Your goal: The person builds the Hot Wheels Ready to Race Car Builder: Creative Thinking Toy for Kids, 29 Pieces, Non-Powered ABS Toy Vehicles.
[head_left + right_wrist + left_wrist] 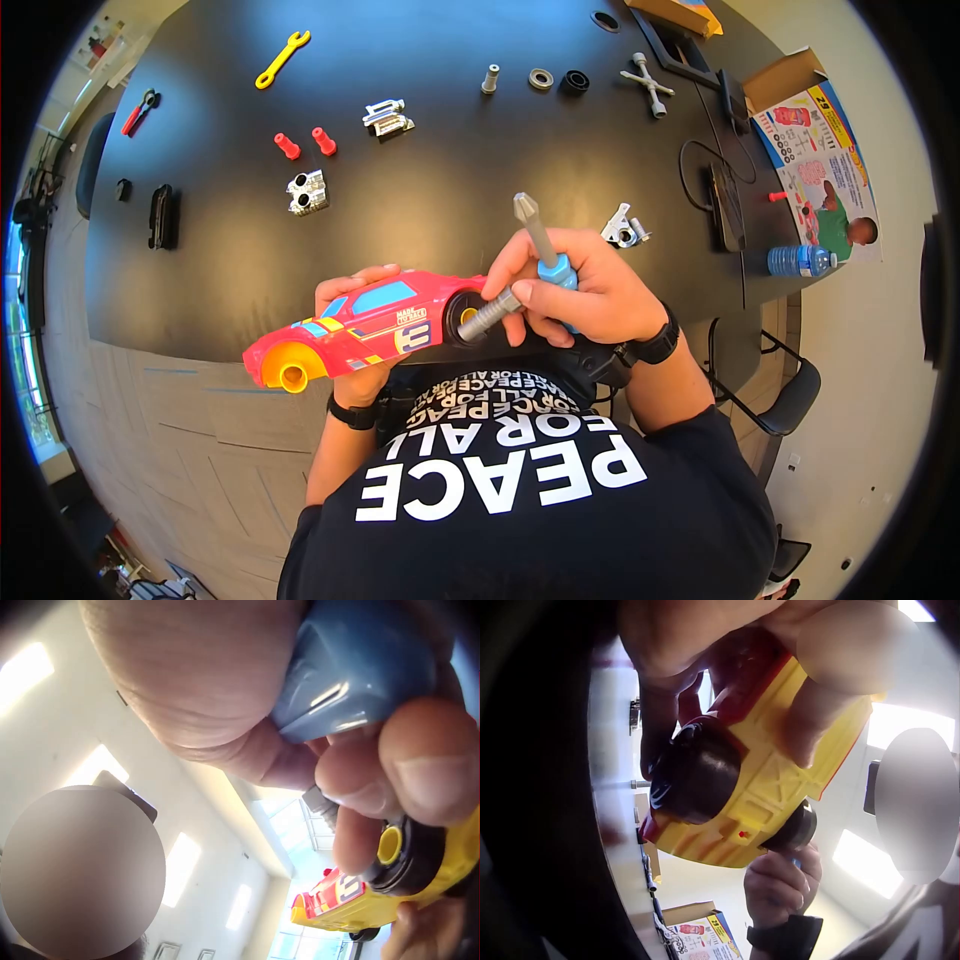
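The person wears a black short-sleeved T-shirt point(540, 560), filling the lower middle of the head view. White block capitals point(500, 484) cover its chest, upside down in that view: a large "PEACE", then "FOR ALL", then the same words repeated in shrinking, tightly packed rows. The left sleeve point(303, 535) and the right sleeve point(720, 450) are plain black and leave the forearms bare. A black band point(352, 412) circles the left wrist; a broad black band point(657, 338) circles the right. The right hand point(590, 290) has short fingernails point(439, 780).
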`<state>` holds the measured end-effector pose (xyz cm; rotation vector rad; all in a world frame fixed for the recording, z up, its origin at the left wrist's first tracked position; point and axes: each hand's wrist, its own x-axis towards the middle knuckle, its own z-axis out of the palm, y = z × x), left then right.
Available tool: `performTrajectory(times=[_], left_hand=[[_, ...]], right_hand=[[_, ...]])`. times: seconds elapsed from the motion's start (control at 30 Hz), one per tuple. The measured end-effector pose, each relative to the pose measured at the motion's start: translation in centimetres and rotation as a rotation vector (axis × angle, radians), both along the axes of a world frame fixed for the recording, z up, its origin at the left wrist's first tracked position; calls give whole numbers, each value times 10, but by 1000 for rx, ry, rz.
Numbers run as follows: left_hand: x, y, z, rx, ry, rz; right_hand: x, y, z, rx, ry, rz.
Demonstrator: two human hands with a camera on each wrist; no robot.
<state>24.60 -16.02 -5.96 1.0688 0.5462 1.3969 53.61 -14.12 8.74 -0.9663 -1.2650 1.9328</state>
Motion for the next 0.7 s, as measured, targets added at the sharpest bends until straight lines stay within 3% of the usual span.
performTrajectory(times=[0.17, 0.27, 0.37, 0.47, 0.5, 0.6, 0.67, 0.7], left_hand=[[-1, -2, 2, -57, -17, 33], [0, -1, 1, -18, 27, 34], [3, -2, -1, 40, 47, 52], [2, -6, 0, 24, 50, 111], [2, -4, 1, 69, 55, 133], [-7, -1, 7, 157, 41, 241], [-14, 3, 13, 223, -36, 233], [-20, 5, 13, 289, 81, 285]], right_hand=[[1, -5, 7, 10, -74, -45], [-6, -12, 5, 166, -172, -127], [-11, -15, -5, 615, -450, -111], [-14, -18, -7, 707, -644, -232], [-11, -22, 6, 489, -699, -232], [5, -31, -3, 447, -641, -387], [17, -34, -3, 422, -732, -338], [21, -34, -6, 651, -755, -303]])
